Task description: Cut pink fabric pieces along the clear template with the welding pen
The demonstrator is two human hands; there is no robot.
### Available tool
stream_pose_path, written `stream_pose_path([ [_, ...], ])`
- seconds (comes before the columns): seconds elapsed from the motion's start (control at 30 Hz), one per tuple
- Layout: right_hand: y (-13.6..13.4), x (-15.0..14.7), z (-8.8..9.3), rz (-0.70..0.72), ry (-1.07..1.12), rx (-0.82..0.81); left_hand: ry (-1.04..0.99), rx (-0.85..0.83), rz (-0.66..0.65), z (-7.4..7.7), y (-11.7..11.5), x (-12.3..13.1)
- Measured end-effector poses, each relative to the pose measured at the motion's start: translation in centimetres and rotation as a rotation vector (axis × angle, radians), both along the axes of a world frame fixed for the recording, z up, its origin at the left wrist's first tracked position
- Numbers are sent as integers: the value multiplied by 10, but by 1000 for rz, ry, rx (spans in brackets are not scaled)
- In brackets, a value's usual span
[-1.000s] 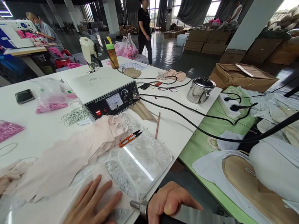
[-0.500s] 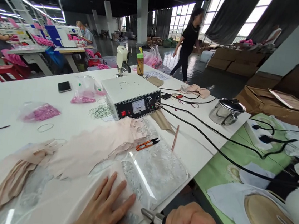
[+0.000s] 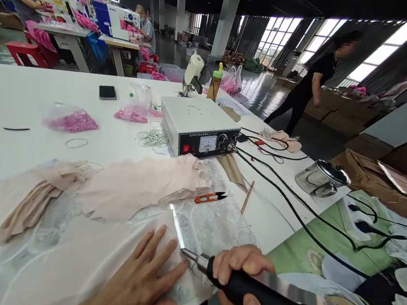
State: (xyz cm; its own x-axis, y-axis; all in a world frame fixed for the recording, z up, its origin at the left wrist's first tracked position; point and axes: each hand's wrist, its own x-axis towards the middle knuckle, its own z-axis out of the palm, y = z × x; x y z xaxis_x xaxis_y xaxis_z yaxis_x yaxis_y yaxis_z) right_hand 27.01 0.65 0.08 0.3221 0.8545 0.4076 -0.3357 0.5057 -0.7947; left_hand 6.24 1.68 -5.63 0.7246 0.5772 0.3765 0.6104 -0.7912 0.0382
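Note:
My left hand (image 3: 149, 273) lies flat with its fingers spread on a pale pink piece of fabric (image 3: 93, 247). Wrapped around a thick black-handled tool (image 3: 268, 297) with a tapered metal tip is my right hand (image 3: 241, 269). The tip is beside my left fingers, near the fabric's right edge; whether it touches the cloth I cannot tell. Under the fabric is a clear, glossy sheet (image 3: 217, 222). Beyond my hands lie a stack of pink fabric pieces (image 3: 149, 180) and orange-handled thread snips (image 3: 210, 198).
A control box (image 3: 206, 128) with a dial stands ahead, its black cable (image 3: 277, 180) running right. A metal mug (image 3: 321, 178) sits near the table's right edge. Bags of pink pieces (image 3: 73, 120), a phone (image 3: 107, 92) and a bottle (image 3: 214, 84) stand farther back. A person (image 3: 316, 82) walks beyond.
My right hand has raised the tool and brought its tip up beside my left fingers. My left hand stays flat on the fabric. The view has turned left; the walking person appears farther right.

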Motion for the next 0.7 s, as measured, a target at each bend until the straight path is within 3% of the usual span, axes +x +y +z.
stream_pose_path([
  [0.23, 7, -2, -2, 25, 12, -49, 61, 75, -40, 22, 6, 2],
  [0.5, 13, -3, -3, 51, 6, -20, 30, 33, 12, 1, 1, 1],
  [0.7, 14, 2, -13, 75, -66, -5, 143, 39, -16, 11, 3, -2],
])
